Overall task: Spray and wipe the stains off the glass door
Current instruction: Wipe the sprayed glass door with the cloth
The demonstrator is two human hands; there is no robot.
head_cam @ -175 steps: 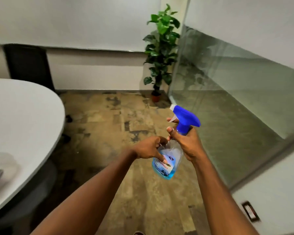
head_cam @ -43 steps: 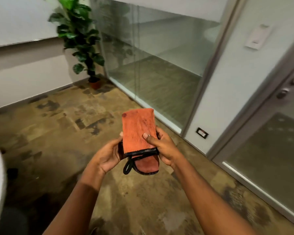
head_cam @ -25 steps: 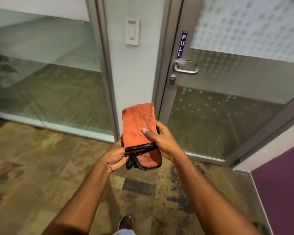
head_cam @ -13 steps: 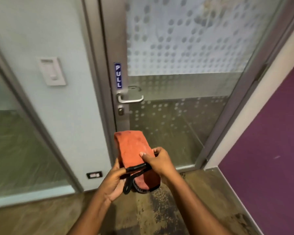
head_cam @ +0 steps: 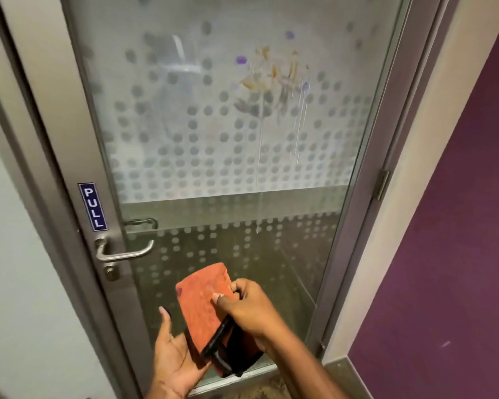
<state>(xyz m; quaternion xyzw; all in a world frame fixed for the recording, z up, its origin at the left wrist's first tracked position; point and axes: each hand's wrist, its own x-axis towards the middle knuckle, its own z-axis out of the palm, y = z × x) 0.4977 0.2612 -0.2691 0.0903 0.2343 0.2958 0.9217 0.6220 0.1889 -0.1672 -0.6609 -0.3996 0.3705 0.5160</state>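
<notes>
Folded orange microfibre cloth (head_cam: 203, 305) pinched in right hand (head_cam: 249, 308), backed by open left hand (head_cam: 175, 359). Orange and purple stains (head_cam: 274, 79) near frosted dotted glass door's (head_cam: 213, 156) upper right corner.

A closed glass door (head_cam: 213, 174) with a frosted dot pattern carries orange and purple stains (head_cam: 271, 76) high on its pane, thin drips running down. An orange cloth (head_cam: 203, 300), seemingly a black-trimmed mitt, is held low before it.
</notes>
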